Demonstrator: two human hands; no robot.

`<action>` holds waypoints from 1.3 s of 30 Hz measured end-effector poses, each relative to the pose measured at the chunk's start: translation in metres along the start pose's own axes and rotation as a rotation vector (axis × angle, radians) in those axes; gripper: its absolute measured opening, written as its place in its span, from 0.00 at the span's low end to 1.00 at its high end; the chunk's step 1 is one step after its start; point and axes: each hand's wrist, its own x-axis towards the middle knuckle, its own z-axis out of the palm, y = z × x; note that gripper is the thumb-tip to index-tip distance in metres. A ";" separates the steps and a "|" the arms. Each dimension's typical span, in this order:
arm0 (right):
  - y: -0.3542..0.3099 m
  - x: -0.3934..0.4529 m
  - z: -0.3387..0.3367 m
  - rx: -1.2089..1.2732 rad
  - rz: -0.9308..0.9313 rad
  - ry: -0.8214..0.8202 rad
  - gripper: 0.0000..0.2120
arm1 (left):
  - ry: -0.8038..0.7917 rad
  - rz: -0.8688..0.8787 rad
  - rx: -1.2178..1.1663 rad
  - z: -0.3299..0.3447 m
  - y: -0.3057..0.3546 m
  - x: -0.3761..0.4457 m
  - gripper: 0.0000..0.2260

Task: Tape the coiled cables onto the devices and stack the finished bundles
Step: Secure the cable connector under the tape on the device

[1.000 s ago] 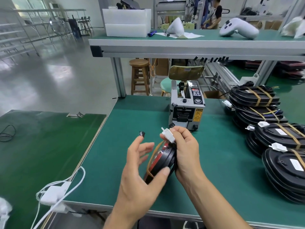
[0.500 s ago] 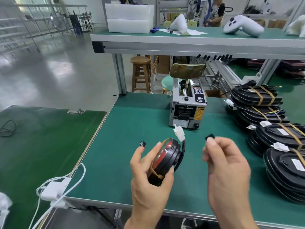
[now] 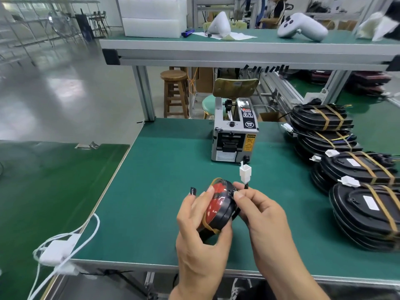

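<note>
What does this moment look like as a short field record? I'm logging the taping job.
left hand: grips the device
right hand: pinches the cable below the white connector
device: black and red, tan tape across it, held above the table
tape dispenser: behind the hands
finished bundles: stacked at right

Right hand [image 3: 263, 213] back at device [image 3: 218, 210], now pinching cable [image 3: 246, 186].

Both forearms rise from the bottom edge toward the lower centre of the frame. The left hand [image 3: 200, 232] curls its fingers and thumb around the device [image 3: 218, 207], held on edge. The right hand [image 3: 263, 215], just right of it, pinches the cable [image 3: 246, 186] between thumb and forefinger.
</note>
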 end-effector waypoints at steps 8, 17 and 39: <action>-0.015 0.008 -0.007 -0.126 0.061 -0.066 0.09 | -0.004 -0.005 0.000 -0.002 -0.003 0.000 0.40; -0.027 0.007 -0.010 -0.224 0.115 -0.059 0.12 | -0.027 0.049 0.042 -0.002 -0.003 -0.003 0.40; -0.036 0.008 -0.016 -0.323 0.189 -0.050 0.08 | -0.084 0.151 0.050 0.001 -0.007 -0.006 0.40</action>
